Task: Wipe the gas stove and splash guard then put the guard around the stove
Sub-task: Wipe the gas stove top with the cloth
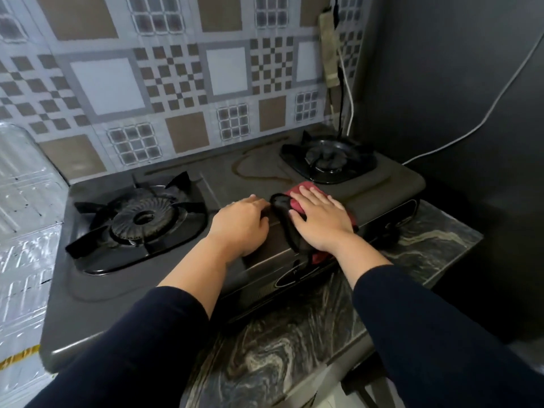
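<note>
Head view: right hand (322,220), fingers flat, presses cloth (297,201) near stove (235,178) front edge; left hand (243,223) braces, empty. Cloth could slide off.

One gas stove (235,178) carries two burners — one burner (141,217) at 9 o'clock, one burner (328,157) at 1 o'clock. One red-and-black cloth (287,207) at centre. Two hands — left hand (241,223), right hand (321,216). One foil splash guard (26,201) at 9 o'clock. One white cable (485,113) at 2 o'clock.
</note>
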A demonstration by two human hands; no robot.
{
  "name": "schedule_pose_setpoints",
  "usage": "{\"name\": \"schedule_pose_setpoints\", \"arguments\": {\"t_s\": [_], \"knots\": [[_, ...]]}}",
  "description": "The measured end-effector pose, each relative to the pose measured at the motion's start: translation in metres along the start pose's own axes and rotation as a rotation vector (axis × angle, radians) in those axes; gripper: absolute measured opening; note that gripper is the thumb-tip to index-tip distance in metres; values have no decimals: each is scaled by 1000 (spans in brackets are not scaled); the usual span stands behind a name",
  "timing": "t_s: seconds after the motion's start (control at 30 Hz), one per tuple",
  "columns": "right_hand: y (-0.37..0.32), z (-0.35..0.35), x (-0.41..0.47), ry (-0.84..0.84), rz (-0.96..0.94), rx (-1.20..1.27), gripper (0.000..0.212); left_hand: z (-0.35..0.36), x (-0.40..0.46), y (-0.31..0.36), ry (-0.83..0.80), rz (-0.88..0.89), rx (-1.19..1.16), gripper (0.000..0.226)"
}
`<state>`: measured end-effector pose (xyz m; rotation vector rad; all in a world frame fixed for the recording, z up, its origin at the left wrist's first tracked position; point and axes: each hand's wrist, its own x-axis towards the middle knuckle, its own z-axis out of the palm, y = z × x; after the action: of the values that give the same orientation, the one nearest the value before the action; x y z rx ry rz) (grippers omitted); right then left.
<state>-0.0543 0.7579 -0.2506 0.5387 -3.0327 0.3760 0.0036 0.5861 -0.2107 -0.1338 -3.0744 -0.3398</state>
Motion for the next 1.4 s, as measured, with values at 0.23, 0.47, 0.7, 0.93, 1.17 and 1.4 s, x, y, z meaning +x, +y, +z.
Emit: {"name": "schedule_pose_setpoints", "arguments": {"t_s": [0.23, 0.47, 0.7, 0.93, 1.17, 1.4], "knots": [[103, -18, 2, 62, 181, -11, 58, 3, 34, 33, -40, 18, 18, 47], [158, -36, 50, -12, 395, -31, 63, 9, 68, 55, -11, 31, 29, 46], [195, -48, 92, -15, 456, -55, 59, 14, 99, 51, 19, 25, 78, 46], [185, -47, 94, 56, 727, -50, 54, 11, 99, 47, 33, 54, 70, 47], [133, -30, 46, 90, 565, -7, 59, 1, 78, 32, 32, 97, 6, 44], [23, -8, 4, 78, 363, -6, 61, -17, 40, 8, 32, 115, -8, 47]]}}
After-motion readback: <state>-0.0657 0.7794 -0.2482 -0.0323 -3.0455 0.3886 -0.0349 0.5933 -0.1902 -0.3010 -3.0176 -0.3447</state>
